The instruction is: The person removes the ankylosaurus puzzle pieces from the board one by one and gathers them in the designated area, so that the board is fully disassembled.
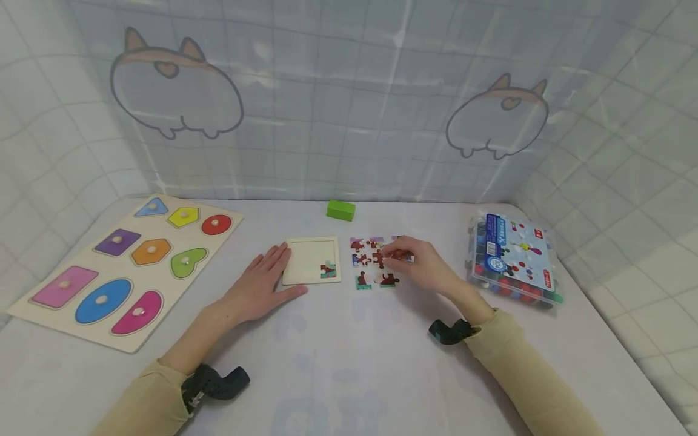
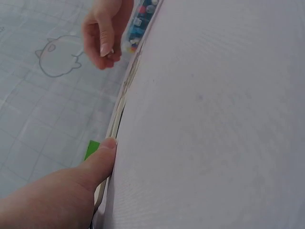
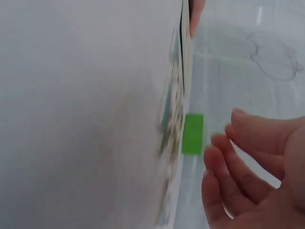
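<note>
My left hand (image 1: pixel 262 284) lies flat with its fingers spread at the left side of a small wooden puzzle tray (image 1: pixel 305 260). Its thumb touches the tray's near edge in the left wrist view. One jigsaw piece (image 1: pixel 328 270) sits in the tray's lower right corner. To the right, several dark red and teal jigsaw pieces (image 1: pixel 388 280) lie in loose rows on the table. Over them hovers my right hand (image 1: pixel 420 263), its fingers loosely bent and the thumb near the index fingertip. The right wrist view shows no piece between these fingers. This hand partly covers the rightmost pieces.
A green block (image 1: pixel 341 211) stands behind the tray. On the left lies a large wooden shape board (image 1: pixel 163 297) with knobbed coloured shapes. A clear plastic box (image 1: pixel 512 257) of coloured parts sits at the right. A patterned curtain (image 1: pixel 338 121) hangs behind the table.
</note>
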`<control>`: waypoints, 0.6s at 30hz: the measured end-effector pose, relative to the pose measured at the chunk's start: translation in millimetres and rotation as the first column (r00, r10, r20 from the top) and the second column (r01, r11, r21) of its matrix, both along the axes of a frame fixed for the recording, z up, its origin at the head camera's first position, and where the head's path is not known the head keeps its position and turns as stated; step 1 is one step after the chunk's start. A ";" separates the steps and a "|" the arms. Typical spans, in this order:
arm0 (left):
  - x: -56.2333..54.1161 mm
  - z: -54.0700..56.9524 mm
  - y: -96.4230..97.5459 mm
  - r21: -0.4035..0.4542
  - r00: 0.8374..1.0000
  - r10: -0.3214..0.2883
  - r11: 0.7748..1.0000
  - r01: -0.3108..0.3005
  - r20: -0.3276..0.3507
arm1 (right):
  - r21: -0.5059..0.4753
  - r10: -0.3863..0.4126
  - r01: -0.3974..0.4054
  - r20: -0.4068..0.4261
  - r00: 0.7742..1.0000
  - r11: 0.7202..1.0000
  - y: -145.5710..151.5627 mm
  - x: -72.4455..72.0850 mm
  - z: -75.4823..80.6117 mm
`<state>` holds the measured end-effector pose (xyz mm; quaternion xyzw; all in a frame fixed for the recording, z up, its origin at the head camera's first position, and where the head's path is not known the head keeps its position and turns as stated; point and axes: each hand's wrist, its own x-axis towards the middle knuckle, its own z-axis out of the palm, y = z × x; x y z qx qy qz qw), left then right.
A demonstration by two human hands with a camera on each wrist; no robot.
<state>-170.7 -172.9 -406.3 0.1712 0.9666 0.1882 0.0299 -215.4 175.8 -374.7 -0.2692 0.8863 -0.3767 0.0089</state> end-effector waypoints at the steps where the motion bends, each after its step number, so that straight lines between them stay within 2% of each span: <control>1: -0.1 0.0 0.3 -0.002 1.000 -0.001 1.000 0.001 0.001 | -0.006 0.003 -0.003 0.000 1.000 1.000 -5.0 -0.1 2.0; 8: -0.5 -0.3 1.9 -0.001 1.000 -0.002 1.000 0.002 -0.007 | -0.031 0.064 -0.063 0.037 0.997 0.998 -46.5 -2.9 13.4; 15: 0.4 0.1 1.3 -0.015 1.000 0.002 1.000 -0.002 -0.015 | -0.044 0.127 -0.124 0.088 0.988 0.991 -83.0 -12.1 6.7; 18: -0.2 -1.0 1.6 -0.012 1.000 -0.003 1.000 0.003 -0.019 | -0.043 0.124 -0.120 0.100 0.987 0.992 -92.3 -13.3 2.4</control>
